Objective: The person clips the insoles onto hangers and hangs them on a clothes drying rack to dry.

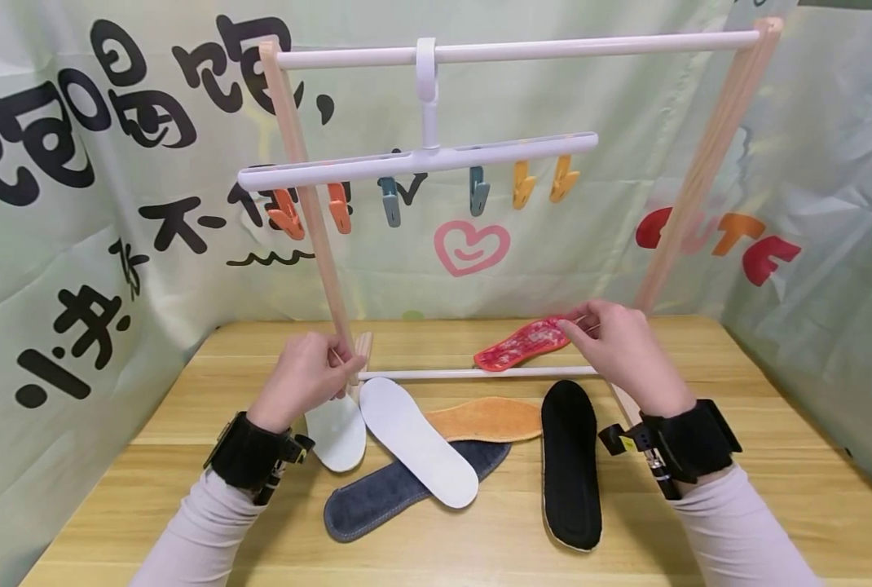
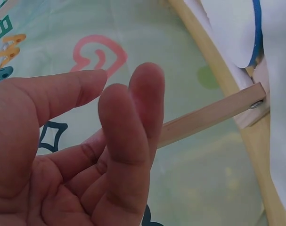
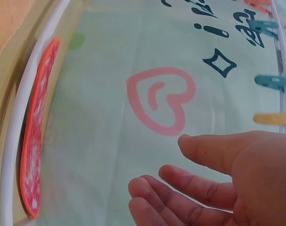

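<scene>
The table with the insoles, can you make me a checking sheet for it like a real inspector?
Surface: wood-grain table, insoles spread on it.
Job's things: red insole behind the lower bar of the rack; white insole crossing over the dark blue insole; orange insole, black insole and pale insole nearby; hanger on the top bar, with six clips.
Clutter: nothing seen.
Grips: left grip beside the rack's left post, right grip near the red insole; both hold nothing.
Cables: nothing seen.
Surroundings: printed cloth backdrop.
</scene>
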A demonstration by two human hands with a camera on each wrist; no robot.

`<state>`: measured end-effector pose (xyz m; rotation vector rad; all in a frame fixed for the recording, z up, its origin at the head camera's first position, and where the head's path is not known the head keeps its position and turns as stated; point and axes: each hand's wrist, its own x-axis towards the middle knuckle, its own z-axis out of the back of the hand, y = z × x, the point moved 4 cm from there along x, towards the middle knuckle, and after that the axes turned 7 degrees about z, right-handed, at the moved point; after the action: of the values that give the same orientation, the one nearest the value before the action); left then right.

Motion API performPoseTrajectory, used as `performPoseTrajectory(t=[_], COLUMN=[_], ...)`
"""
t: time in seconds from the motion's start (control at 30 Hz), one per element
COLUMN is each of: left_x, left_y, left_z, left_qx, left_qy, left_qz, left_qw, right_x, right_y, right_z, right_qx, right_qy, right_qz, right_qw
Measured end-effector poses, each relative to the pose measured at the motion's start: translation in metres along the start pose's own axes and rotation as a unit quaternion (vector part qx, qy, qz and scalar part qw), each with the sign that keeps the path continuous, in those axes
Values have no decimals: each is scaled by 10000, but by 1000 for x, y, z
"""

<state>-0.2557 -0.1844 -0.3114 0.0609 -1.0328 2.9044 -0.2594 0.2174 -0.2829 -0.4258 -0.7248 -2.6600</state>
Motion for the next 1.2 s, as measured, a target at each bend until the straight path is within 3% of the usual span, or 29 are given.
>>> performPoseTrajectory(t=[0.6, 1.2], left_x=[-1, -4], left_y=[7, 11], left_z=[-7, -15], left_qx=[48, 166], left_qy=[228, 476], left_qz=[-8, -30], left_qw=[9997, 9987], right_x=[26, 32], right_y=[39, 64], right_z=[-33, -58], right_qx=[196, 473], right_qy=[314, 461], right_qz=[166, 314], right_qw=[9992, 9973])
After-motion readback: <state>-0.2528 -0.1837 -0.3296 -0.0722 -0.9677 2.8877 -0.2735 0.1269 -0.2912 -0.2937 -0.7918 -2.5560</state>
